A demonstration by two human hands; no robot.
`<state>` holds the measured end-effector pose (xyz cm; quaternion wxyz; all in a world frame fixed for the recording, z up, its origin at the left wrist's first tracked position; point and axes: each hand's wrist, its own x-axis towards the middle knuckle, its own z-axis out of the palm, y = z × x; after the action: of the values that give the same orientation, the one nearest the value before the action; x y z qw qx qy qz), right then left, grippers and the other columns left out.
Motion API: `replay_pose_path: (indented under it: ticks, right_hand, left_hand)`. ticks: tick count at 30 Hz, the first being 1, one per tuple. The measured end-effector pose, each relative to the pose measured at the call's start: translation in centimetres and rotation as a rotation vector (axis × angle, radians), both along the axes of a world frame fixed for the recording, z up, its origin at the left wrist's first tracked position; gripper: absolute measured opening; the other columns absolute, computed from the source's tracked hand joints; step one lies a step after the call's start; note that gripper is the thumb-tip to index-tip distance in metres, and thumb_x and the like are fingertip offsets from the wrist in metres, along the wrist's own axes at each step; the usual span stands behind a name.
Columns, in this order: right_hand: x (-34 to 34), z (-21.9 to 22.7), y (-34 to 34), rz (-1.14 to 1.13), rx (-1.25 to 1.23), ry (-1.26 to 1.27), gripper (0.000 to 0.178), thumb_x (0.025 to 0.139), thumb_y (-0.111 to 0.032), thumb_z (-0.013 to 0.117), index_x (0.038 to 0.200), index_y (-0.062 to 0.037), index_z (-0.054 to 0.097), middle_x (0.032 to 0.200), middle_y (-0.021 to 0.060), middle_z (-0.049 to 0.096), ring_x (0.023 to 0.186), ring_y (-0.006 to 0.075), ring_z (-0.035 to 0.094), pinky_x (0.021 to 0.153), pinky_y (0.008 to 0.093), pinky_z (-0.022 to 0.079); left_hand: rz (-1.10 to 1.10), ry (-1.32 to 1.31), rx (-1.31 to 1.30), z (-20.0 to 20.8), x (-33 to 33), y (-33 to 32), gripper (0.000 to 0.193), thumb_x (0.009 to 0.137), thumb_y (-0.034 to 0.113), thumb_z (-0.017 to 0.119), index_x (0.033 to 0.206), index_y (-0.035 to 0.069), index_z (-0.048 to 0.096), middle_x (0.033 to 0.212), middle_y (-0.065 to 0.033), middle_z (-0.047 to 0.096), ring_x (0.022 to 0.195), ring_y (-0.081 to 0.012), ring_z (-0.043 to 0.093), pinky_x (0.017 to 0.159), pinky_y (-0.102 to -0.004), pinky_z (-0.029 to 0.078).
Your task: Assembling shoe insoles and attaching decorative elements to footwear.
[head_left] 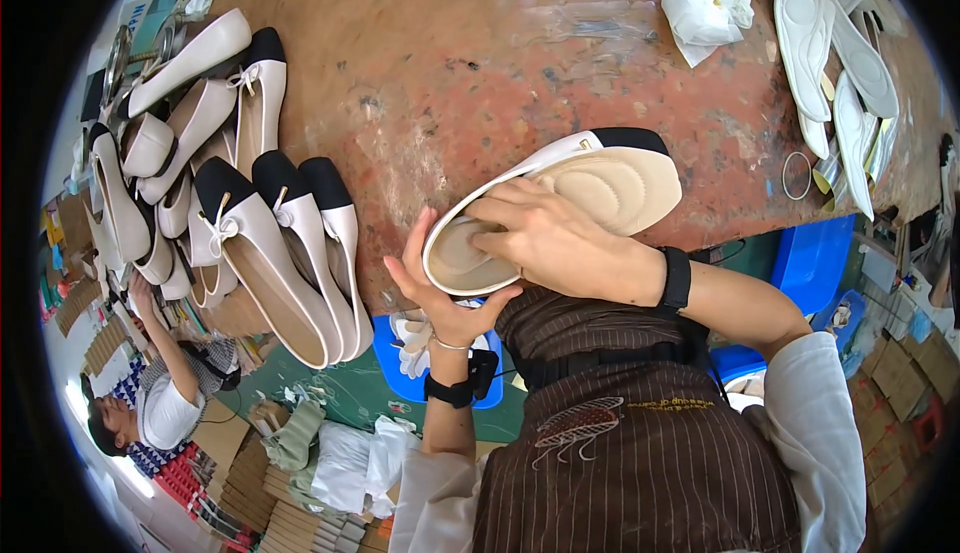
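A cream ballet flat with a black toe is tilted at the table's near edge, its toe pointing right and away. My left hand cradles the heel end from below, with the thumb and fingers around the rim. A beige cushioned insole lies over the shoe's opening, its broad front part outside the upper. My right hand reaches into the heel area with bent fingers closed on the insole. Its fingertips are partly hidden inside the shoe.
Several black-toed flats crowd the table's left side. White insoles lie at the right, near crumpled white paper and a thin ring. Blue bins stand below the table edge. Another person works at far left.
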<state>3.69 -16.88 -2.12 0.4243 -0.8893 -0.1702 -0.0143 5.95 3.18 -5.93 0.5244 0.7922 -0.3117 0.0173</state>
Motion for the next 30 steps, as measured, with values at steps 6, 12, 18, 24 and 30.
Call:
replay_pose_path:
  ticks: [6,12,18,24,30]
  right_hand:
    - [0.1,-0.4,0.5,0.082,-0.077,0.040,0.027,0.073,-0.011,0.066,0.097,0.0000,0.073,0.120,0.0150,0.062,0.117,0.0277,0.058,0.103,0.0384,0.044]
    - [0.8,-0.9,1.1,0.314,-0.095,-0.125,0.040,0.085,-0.017,0.056,0.122,-0.0043,0.066,0.137,0.0128,0.058,0.132,0.0230,0.051,0.115,0.0364,0.036]
    - [-0.6,-0.2,2.5,0.162,-0.303,-0.063,0.037,0.086,-0.020,0.058,0.119,-0.0091,0.069,0.138,0.0081,0.058,0.133,0.0225,0.049,0.118,0.0392,0.030]
    - [-1.8,0.0,3.4,-0.044,-0.379,-0.076,0.030,0.082,-0.021,0.062,0.105,-0.0082,0.076,0.135,0.0072,0.061,0.133,0.0239,0.050,0.118,0.0457,0.029]
    - [-2.2,-1.1,3.4,-0.086,-0.444,-0.142,0.032,0.082,-0.022,0.064,0.108,-0.0073,0.075,0.133,0.0072,0.063,0.133,0.0243,0.051,0.116,0.0454,0.032]
  left_hand:
    - [-0.058,0.088,-0.010,0.0,0.5,0.3,0.141,0.070,0.054,0.085,0.154,0.015,-0.020,0.152,-0.0296,0.027,0.136,-0.0411,0.040,0.110,-0.0504,0.037]
    - [-0.100,0.095,0.015,1.1,1.8,0.7,0.077,0.083,0.051,0.069,0.142,0.007,0.047,0.149,-0.0298,0.037,0.131,-0.0436,0.045,0.109,-0.0492,0.036]
    - [-0.006,0.091,0.079,1.5,1.3,0.0,0.036,0.088,0.022,0.055,0.117,0.001,0.057,0.137,-0.0304,0.049,0.127,-0.0440,0.049,0.106,-0.0481,0.037]
    - [0.108,0.150,0.061,1.1,0.5,-0.6,0.033,0.084,0.018,0.051,0.113,0.001,0.052,0.135,-0.0266,0.052,0.126,-0.0402,0.050,0.110,-0.0475,0.033]
    - [0.048,0.052,0.233,6.4,0.9,-0.8,0.038,0.084,0.013,0.066,0.118,0.000,0.055,0.144,-0.0257,0.041,0.134,-0.0429,0.039,0.109,-0.0506,0.034]
